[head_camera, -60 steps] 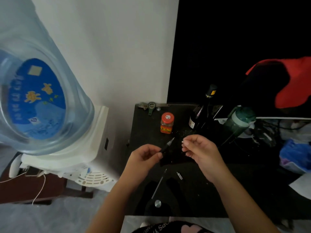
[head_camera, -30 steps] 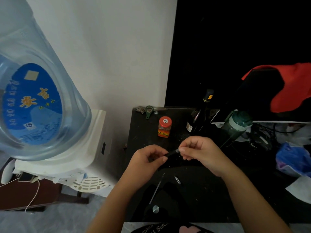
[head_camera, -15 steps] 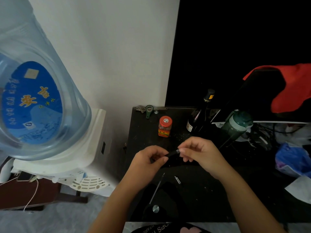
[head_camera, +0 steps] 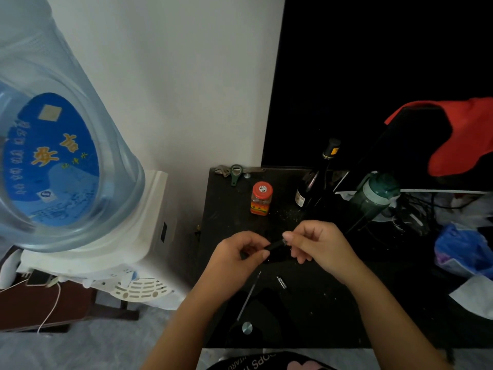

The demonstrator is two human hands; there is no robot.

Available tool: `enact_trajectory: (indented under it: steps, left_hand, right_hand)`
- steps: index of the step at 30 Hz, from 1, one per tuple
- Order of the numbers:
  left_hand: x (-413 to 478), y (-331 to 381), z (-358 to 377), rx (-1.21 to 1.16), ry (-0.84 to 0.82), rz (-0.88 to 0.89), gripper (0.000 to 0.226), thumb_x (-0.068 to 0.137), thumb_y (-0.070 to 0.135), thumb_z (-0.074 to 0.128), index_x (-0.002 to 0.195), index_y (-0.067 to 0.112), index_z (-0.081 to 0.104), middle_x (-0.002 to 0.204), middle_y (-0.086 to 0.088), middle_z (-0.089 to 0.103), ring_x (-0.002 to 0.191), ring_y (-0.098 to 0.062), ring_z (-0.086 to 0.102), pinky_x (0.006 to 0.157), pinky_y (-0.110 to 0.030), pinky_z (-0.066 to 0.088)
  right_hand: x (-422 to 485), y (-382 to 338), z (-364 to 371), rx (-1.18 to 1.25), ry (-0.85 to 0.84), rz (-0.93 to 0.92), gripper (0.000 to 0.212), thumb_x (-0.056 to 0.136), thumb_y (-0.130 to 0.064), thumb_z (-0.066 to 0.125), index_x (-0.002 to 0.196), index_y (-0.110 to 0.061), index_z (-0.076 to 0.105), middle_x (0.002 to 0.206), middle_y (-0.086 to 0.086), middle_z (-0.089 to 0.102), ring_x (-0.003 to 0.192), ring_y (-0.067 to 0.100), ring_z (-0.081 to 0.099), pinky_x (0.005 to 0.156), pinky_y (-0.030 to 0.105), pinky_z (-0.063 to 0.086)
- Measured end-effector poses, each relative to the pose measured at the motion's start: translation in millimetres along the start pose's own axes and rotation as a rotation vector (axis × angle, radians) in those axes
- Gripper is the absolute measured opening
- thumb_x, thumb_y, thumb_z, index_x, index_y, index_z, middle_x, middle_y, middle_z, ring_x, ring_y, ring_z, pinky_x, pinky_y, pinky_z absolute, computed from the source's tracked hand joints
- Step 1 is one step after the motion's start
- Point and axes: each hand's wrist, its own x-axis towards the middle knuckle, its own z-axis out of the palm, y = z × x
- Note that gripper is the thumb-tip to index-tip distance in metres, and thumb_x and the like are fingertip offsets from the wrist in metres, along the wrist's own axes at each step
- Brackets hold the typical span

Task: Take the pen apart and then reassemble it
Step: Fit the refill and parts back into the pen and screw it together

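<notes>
A short black pen barrel [head_camera: 276,245] is held level between both hands above the black table [head_camera: 314,305]. My left hand [head_camera: 237,256] pinches its left end. My right hand [head_camera: 316,243] grips the right end, where a small silver tip shows at the fingertips. Below the hands, a thin refill rod [head_camera: 249,295] lies on the table. A small silver pen piece [head_camera: 281,282] rests to the right of the rod, and a round silver cap [head_camera: 247,327] sits near the front edge.
A red-lidded jar [head_camera: 261,198], a dark wine bottle [head_camera: 314,182] and a green flask [head_camera: 373,196] stand at the back of the table, with a bottle opener [head_camera: 236,173] at the far edge. A water dispenser with a blue jug [head_camera: 61,161] stands to the left.
Two seconds ago my hands were apart, the left one holding the pen piece tilted upward. They came together, and both now grip the barrel, which lies level.
</notes>
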Motion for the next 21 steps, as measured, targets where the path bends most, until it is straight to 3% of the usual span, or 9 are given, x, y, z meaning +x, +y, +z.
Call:
enact_trajectory:
  steps: [2, 5, 9, 11, 14, 15, 18, 21]
  left_hand:
    - [-0.1, 0.0, -0.2, -0.017, 0.008, -0.006, 0.025, 0.08, 0.013, 0.062, 0.078, 0.038, 0.062, 0.074, 0.012, 0.06, 0.069, 0.009, 0.054, 0.064, -0.003, 0.042]
    - [-0.7, -0.4, -0.4, -0.021, 0.004, -0.018, 0.026, 0.081, 0.012, 0.062, 0.077, 0.038, 0.061, 0.073, 0.012, 0.06, 0.067, 0.01, 0.054, 0.064, -0.003, 0.042]
    - [-2.0, -0.4, 1.3, 0.0, -0.006, -0.012, 0.028, 0.08, 0.012, 0.062, 0.076, 0.039, 0.06, 0.074, 0.013, 0.059, 0.068, 0.011, 0.053, 0.063, -0.002, 0.041]
    - [-2.4, -0.4, 2.3, 0.014, -0.002, -0.008, 0.028, 0.08, 0.012, 0.063, 0.076, 0.04, 0.06, 0.074, 0.012, 0.059, 0.069, 0.01, 0.053, 0.064, -0.003, 0.042]
    - [-2.8, -1.2, 2.9, 0.01, -0.003, -0.012, 0.028, 0.08, 0.013, 0.062, 0.076, 0.04, 0.059, 0.075, 0.013, 0.059, 0.07, 0.009, 0.054, 0.065, -0.003, 0.042]
    - [-2.8, -1.4, 2.6, 0.006, -0.006, -0.019, 0.027, 0.081, 0.014, 0.061, 0.076, 0.041, 0.06, 0.075, 0.013, 0.059, 0.07, 0.009, 0.054, 0.065, -0.003, 0.042]
    - [-2.9, -2.2, 2.9, -0.007, -0.027, -0.035, 0.025, 0.082, 0.015, 0.06, 0.077, 0.04, 0.06, 0.074, 0.012, 0.06, 0.068, 0.008, 0.054, 0.063, -0.004, 0.043]
    - [-3.2, -2.5, 5.1, -0.012, -0.021, -0.037, 0.025, 0.081, 0.015, 0.062, 0.077, 0.039, 0.061, 0.074, 0.012, 0.06, 0.065, 0.009, 0.054, 0.061, -0.004, 0.043]
  right_hand:
    - [-1.8, -0.1, -1.4, 0.01, -0.005, 0.001, 0.017, 0.067, -0.038, 0.066, 0.073, -0.023, 0.064, 0.059, -0.006, 0.067, 0.053, 0.004, 0.06, 0.047, 0.011, 0.043]
    - [-6.1, 2.7, -6.7, 0.079, -0.065, -0.026, 0.022, 0.073, -0.015, 0.068, 0.09, -0.029, 0.064, 0.074, -0.007, 0.068, 0.067, 0.006, 0.064, 0.054, 0.014, 0.048]
    - [-5.8, 3.1, -4.0, 0.048, -0.055, -0.039, 0.013, 0.077, -0.006, 0.065, 0.08, -0.018, 0.066, 0.063, -0.008, 0.068, 0.057, 0.003, 0.061, 0.051, 0.013, 0.047]
    - [-4.3, 2.4, -0.2, 0.044, -0.028, -0.007, 0.005, 0.077, -0.012, 0.065, 0.074, -0.014, 0.065, 0.056, -0.004, 0.065, 0.05, 0.004, 0.059, 0.046, 0.014, 0.044]
    - [-5.1, 4.2, -0.4, 0.025, -0.008, 0.01, 0.011, 0.076, -0.023, 0.065, 0.072, -0.013, 0.064, 0.054, -0.003, 0.065, 0.048, 0.005, 0.058, 0.045, 0.014, 0.042]
    - [-6.6, 3.2, -1.6, 0.033, -0.019, 0.011, 0.006, 0.076, -0.022, 0.065, 0.077, -0.017, 0.065, 0.059, -0.004, 0.066, 0.052, 0.005, 0.06, 0.047, 0.014, 0.044]
    - [-11.1, 4.8, -6.7, 0.071, -0.08, -0.02, 0.022, 0.076, -0.008, 0.066, 0.09, -0.024, 0.064, 0.073, -0.004, 0.067, 0.065, 0.007, 0.064, 0.054, 0.015, 0.048]
    - [-11.0, 3.7, -5.6, 0.051, -0.062, -0.039, 0.019, 0.076, 0.0, 0.064, 0.082, -0.018, 0.066, 0.061, -0.008, 0.068, 0.058, 0.002, 0.062, 0.052, 0.013, 0.047]
